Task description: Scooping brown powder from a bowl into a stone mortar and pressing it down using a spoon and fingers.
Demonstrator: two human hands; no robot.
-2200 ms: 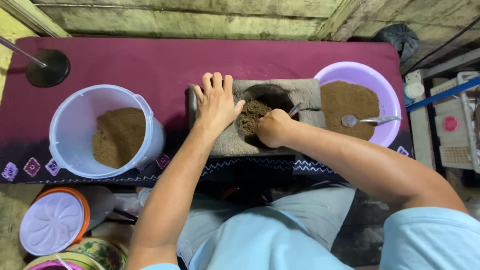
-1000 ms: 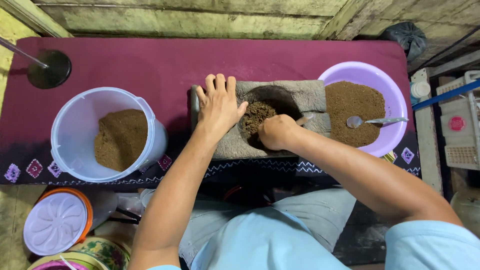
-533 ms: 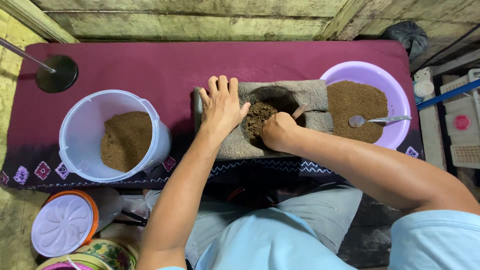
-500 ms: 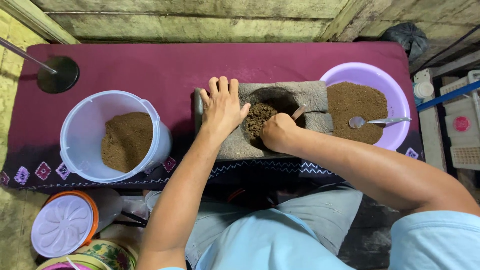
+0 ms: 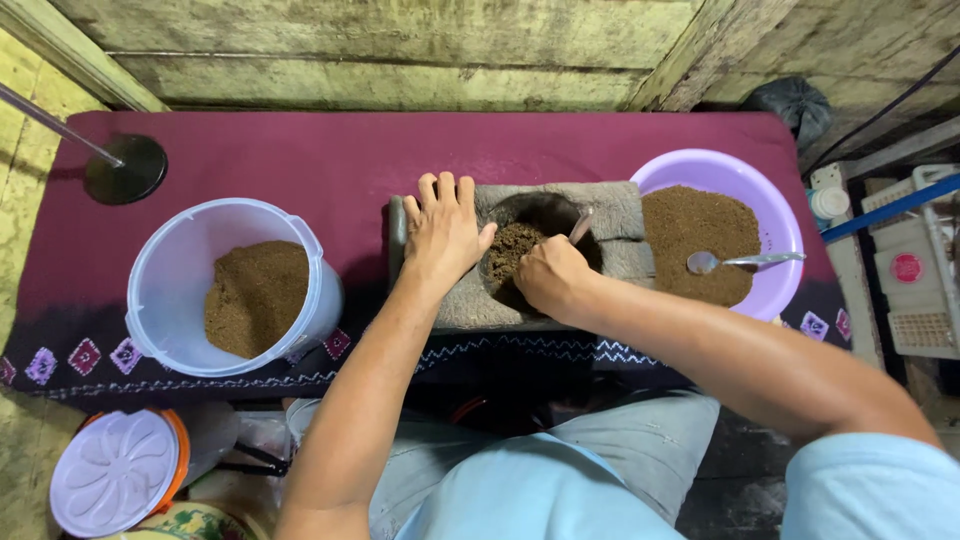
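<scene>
Right hand [image 5: 552, 280] is clenched in a closed grip around a tool whose metal handle [image 5: 580, 226] sticks up past the knuckles; the working end is hidden in the hollow of the grey stone block [image 5: 470, 300], so its kind cannot be told. Left hand [image 5: 443, 230] lies flat and released, fingers spread, pressing the block's left part to steady it. Brown powder [image 5: 512, 246] sits in the hollow, part-filled and clumped under the right hand; judged mid-process, with this portion not yet cleared out. Right of the block, touching it, a lilac bowl [image 5: 790, 220] holds a large heap of the same powder with a metal spoon [image 5: 742, 261] lying on it. Well apart to the left, a clear plastic bucket [image 5: 165, 260] is about a third full. All stand on the maroon-clothed surface [image 5: 300, 150]. A white lid [image 5: 112, 470] lies below, off the surface. Nothing blocks the hollow except the hands themselves.
</scene>
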